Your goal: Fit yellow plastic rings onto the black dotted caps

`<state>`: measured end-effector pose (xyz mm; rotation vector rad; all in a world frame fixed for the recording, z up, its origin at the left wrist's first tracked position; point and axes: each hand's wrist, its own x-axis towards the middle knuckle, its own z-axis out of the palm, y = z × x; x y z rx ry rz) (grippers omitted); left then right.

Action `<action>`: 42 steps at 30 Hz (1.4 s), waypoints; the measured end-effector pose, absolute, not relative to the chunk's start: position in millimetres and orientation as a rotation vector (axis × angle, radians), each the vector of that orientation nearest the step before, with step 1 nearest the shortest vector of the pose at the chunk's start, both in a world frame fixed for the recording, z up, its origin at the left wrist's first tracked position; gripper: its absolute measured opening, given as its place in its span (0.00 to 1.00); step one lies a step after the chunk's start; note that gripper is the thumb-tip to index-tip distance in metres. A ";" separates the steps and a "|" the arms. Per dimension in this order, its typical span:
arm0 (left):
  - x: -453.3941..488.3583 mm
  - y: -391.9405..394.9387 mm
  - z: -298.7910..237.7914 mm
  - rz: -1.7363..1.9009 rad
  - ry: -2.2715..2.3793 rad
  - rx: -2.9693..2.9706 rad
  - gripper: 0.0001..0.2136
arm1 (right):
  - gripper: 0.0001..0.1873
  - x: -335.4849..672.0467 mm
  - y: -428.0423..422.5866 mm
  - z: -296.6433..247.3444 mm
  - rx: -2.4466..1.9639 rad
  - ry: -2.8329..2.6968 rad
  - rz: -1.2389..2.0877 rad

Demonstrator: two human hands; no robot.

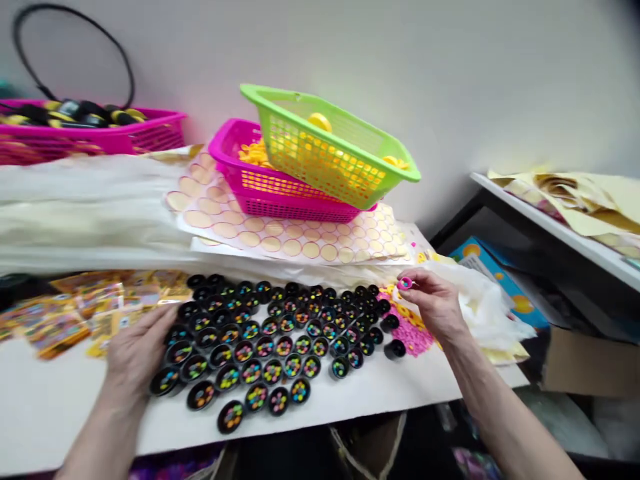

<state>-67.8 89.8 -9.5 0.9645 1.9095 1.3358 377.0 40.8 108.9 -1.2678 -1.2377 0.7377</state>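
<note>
Many small black cups [243,351] stand close together on the white table, most with colourful little beads inside. Along their left side lies my left hand [135,350], fingers stretched out against the outermost cups, its fingertips partly out of sight and the hand slightly blurred. My right hand [435,300] is raised over the right end of the group, pinching a small pink ring-shaped piece [405,283] between thumb and fingers. Below that hand is a heap of tiny pink pieces [413,335] with some yellow rings beside it.
A green basket [330,150] rests tilted in a pink basket [295,203], both holding yellow pieces, on sheets of round stickers [233,230]. Orange printed packets [55,323] lie at the left. A white plastic bag [483,303] and a shelf [555,217] are at the right.
</note>
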 end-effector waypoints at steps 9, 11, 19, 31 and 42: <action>-64.1 78.1 -12.9 1.520 1.506 0.987 0.21 | 0.08 213.2 79.9 92.5 -1.077 -1.654 1.152; -64.3 76.3 -13.9 1.503 1.484 1.015 0.19 | 0.06 178.3 92.3 85.8 -1.035 -1.826 1.148; -67.5 72.1 -15.7 1.473 1.410 1.111 0.13 | 0.09 93.6 121.6 73.8 -0.976 -2.641 0.385; -66.1 72.2 -15.6 1.489 1.460 1.142 0.12 | 0.08 78.9 134.7 60.2 -1.046 -2.730 0.387; -68.0 73.3 -16.2 1.466 1.517 1.134 0.13 | 0.10 92.8 146.4 64.6 -1.160 -2.633 0.173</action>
